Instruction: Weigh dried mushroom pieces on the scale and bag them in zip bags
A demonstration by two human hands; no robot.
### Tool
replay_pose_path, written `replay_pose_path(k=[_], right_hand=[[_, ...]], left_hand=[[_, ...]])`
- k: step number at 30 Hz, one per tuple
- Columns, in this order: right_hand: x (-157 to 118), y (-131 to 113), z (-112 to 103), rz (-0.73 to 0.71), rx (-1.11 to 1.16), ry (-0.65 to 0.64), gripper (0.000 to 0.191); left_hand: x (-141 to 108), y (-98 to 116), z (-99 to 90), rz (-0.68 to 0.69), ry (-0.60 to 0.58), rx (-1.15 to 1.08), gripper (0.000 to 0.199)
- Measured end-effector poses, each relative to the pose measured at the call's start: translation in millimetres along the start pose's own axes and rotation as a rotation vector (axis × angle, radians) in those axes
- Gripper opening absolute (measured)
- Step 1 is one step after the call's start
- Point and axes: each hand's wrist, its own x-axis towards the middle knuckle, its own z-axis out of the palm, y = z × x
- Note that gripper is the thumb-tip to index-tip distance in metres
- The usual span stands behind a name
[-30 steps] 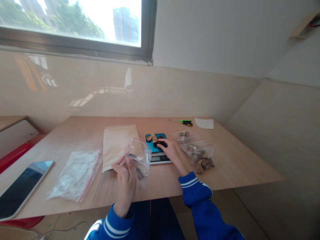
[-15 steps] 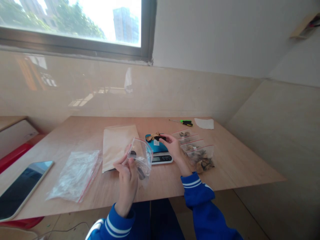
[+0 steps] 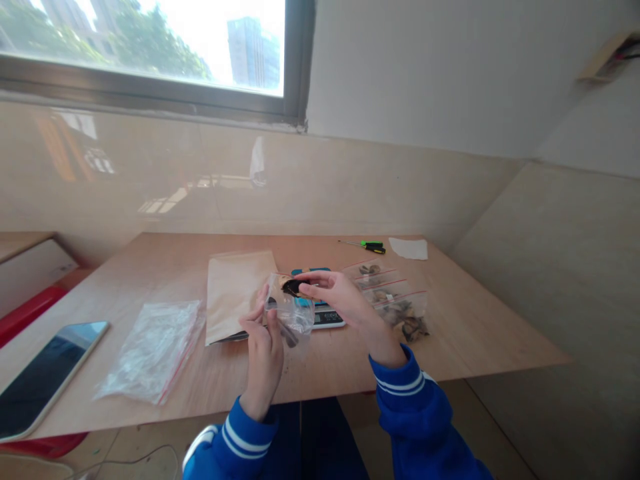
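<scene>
My left hand (image 3: 266, 347) pinches a clear zip bag (image 3: 299, 319) near its rim. A dark piece shows inside the bag, and its mouth is held up towards the right. In my right hand (image 3: 353, 301), between thumb and fingers, is a curled dried piece (image 3: 295, 287), black and tan, like dried peel or leaf. It is at the bag's mouth; whether part of it is inside I cannot tell. Behind both hands sits a small digital scale (image 3: 330, 318) with a blue top, largely covered by the bag and my right hand.
Several zip bags of dried pieces (image 3: 400, 310) lie to the right. Kraft paper bags (image 3: 235, 287) and a stack of clear zip bags (image 3: 150, 350) lie left, beside a phone (image 3: 47, 377). Screwdrivers (image 3: 373, 247) and white paper (image 3: 410, 249) are at the back.
My right hand has moved left with the dried piece, lifting it off the scale to the bag's mouth. My left hand and the bag have shifted slightly right.
</scene>
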Motion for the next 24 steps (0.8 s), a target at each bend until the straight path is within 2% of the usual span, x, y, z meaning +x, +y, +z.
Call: replay_pose_path(k=[3,7,10,12,15,17,21,24], right_hand=[[1.9,2.6,2.6,0.024,-0.157,-0.027,0.031],[0.7,0.6,19.0,-0.066,-0.343,-0.038,0.031],[0.4,-1.2,24.2,-0.183,-0.341,-0.131,0.031],[6.0,4.6,18.1,-0.266,-0.287,-0.092,0.031],[26.5,30.6,-1.2,-0.312,-0.274,0.211,0.037],[44.2,55.6,-13.2,-0.267,-0.424,0.325,0.037],[70.7,96.7,-19.7,-0.165,-0.757,0.28,0.049],[77.2,107.6,-16.5,-0.142,-0.79,0.258,0.036]], left_hand=[[-3.2,-1.0,1.0,-0.021,0.002,-0.012,0.036],[-9.3,0.5,3.7,0.006,0.024,-0.078,0.03],[-10.7,1.7,2.9,-0.018,0.075,-0.096,0.03],[-9.6,1.3,0.6,-0.052,0.1,-0.072,0.033],[-7.4,1.0,-3.7,-0.095,0.14,-0.037,0.033],[-6.8,2.0,-5.8,-0.12,0.153,-0.042,0.032],[-8.4,6.3,-8.3,-0.163,0.149,-0.053,0.035],[-9.5,8.7,-10.4,-0.165,0.148,-0.038,0.036]])
